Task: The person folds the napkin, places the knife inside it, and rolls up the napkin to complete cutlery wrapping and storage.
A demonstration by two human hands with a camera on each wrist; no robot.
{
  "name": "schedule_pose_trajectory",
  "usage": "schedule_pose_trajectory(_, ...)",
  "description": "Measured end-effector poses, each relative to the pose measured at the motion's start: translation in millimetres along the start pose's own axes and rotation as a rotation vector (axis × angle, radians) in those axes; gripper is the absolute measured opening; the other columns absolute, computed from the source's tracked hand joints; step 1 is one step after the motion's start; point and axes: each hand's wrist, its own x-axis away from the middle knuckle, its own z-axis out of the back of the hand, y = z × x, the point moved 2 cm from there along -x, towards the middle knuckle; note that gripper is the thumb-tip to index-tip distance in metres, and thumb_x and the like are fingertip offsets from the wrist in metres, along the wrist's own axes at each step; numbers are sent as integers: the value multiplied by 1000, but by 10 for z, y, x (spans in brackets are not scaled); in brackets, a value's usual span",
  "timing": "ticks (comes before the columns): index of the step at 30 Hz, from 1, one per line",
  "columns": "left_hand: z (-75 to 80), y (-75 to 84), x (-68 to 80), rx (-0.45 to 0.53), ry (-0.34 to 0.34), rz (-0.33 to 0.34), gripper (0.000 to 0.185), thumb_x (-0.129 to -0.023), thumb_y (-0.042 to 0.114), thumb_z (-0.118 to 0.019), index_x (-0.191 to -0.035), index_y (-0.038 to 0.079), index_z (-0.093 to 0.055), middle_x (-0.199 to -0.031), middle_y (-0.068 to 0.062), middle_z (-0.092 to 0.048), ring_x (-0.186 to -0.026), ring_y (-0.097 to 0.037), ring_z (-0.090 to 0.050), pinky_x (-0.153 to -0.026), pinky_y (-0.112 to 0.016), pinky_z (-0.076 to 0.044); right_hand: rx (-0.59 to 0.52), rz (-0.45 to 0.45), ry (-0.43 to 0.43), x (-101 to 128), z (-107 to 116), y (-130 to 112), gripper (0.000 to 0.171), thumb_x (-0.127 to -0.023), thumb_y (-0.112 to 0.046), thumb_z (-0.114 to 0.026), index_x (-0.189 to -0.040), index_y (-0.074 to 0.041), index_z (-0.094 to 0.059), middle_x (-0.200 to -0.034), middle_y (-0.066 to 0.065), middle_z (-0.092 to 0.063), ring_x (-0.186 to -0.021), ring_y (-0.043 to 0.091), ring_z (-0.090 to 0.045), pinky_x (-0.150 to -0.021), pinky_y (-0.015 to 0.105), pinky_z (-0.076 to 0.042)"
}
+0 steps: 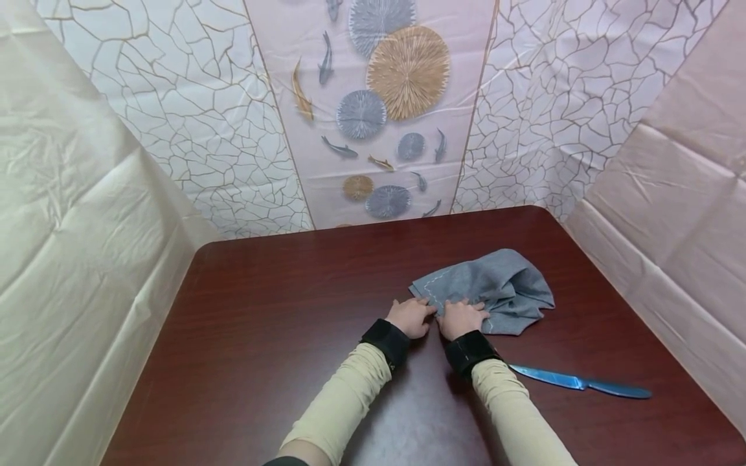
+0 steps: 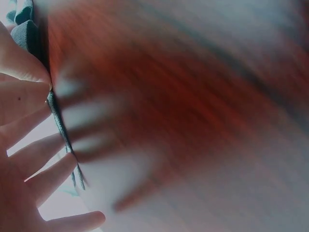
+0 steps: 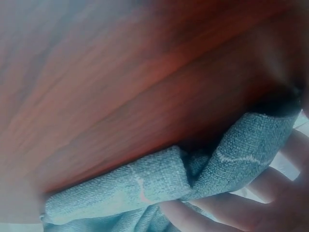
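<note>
Here both hands, left hand (image 1: pixel 410 317) and right hand (image 1: pixel 462 319), fingers curled, pinch near hem of crumpled grey woven cloth (image 1: pixel 489 289), frame centre: soft, light, floppy; best held at corners.

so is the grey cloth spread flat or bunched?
Bunched. The grey cloth lies rumpled in raised folds on the table, not flat; both hands grip its near edge, left hand, right hand.

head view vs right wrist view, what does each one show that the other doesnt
Only the head view shows the blue knife lying on the table to the right of the right forearm, the left hand, and the patterned backdrop. Only the right wrist view shows the cloth's weave and a fold bunched over the fingers. Both show the grey cloth held at its near edge by the right hand on the dark red table.
</note>
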Motion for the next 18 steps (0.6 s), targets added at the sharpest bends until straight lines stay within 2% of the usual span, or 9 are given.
schedule_pose_trajectory(7,36,-131,117,21,20,20,39,-88,23,-58,-127,27,-56,-133,2,-48,-118,-17,-48,-91,-53,-37,30,26,8,3,-19,-192,49,-85,-37,-61,-120,-4,-59,-123,36,-45,-108,64,-35,-75,69,-35)
schedule_pose_trajectory(12,31,-223,199,17,54,19,34,-87,22,-58,-121,26,-61,-124,3,-56,-106,-17,-55,-82,-50,-43,32,54,8,31,-43,-321,49,-84,-39,-62,-118,-4,-60,-121,35,-47,-107,63,-37,-73,69,-36)
schedule_pose_trajectory(18,45,-315,268,18,92,22,30,-88,21,-57,-116,25,-64,-117,1,-59,-98,-18,-59,-77,-48,-45,38,74,49,35,-38,-441,46,-83,-38,-63,-114,-4,-63,-119,33,-50,-105,62,-40,-72,67,-38)
